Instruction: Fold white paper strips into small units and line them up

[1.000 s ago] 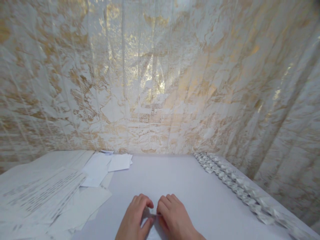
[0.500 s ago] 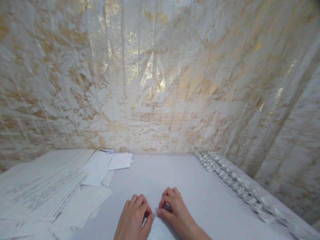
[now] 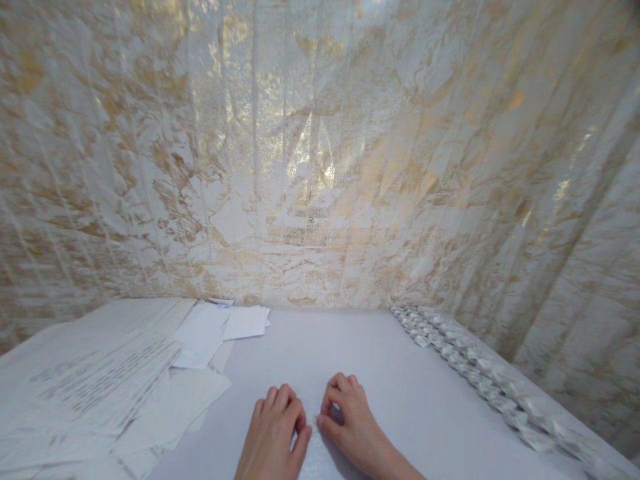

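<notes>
The left hand (image 3: 278, 432) and right hand (image 3: 354, 419) sit just apart, palms turned down, thumb and forefinger of each drawn narrow. A small white piece (image 3: 312, 456), probably paper, lies in the gap between them and runs toward the near edge of view. The right hand seems to pinch its far tip; whether the left hand grips it or only steadies its side, I cannot tell.

The step in hand looks like fine fingertip work on that piece, with both hands sharing it. The next move calls for light, exact fingers and a steady hold, since so thin a thing could slip or crease.

Around the hands, the pale surface (image 3: 390, 373) is bare. To their left spread printed sheets (image 3: 117, 383), overlapping, with blank slips (image 3: 245, 323) farther out. To their right run two folded chains (image 3: 483, 387), side by side. Beyond hangs a patterned curtain (image 3: 320, 267).
</notes>
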The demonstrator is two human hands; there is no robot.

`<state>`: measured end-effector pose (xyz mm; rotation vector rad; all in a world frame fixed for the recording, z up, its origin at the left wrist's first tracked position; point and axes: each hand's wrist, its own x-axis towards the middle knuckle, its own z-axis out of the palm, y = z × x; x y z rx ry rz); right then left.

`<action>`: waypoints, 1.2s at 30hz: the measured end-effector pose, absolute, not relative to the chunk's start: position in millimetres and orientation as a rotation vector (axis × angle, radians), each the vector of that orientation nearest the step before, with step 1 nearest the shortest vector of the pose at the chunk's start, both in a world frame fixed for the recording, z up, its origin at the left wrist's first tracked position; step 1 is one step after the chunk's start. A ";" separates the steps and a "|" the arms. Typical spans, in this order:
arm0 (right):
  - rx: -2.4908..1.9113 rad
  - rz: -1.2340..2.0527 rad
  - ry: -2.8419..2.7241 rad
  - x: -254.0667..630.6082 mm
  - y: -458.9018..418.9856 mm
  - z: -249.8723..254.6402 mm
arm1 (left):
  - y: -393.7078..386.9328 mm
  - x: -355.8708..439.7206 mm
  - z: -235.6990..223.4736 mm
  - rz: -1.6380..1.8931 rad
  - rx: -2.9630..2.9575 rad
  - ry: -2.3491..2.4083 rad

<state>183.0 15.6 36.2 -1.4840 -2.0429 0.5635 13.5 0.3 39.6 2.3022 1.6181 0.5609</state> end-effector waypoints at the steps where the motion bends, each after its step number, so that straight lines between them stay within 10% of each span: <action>1: -1.482 0.563 -2.044 182.3 15.3 36.2 | 0.2 13.4 40.0 0.550 2.295 1.613; 19: -1.252 0.735 -2.118 197.6 17.7 38.9 | 2.0 9.4 39.6 0.548 2.183 1.572; 36: -1.395 0.251 -2.577 182.2 10.8 41.5 | 2.1 9.7 37.9 0.612 2.194 1.498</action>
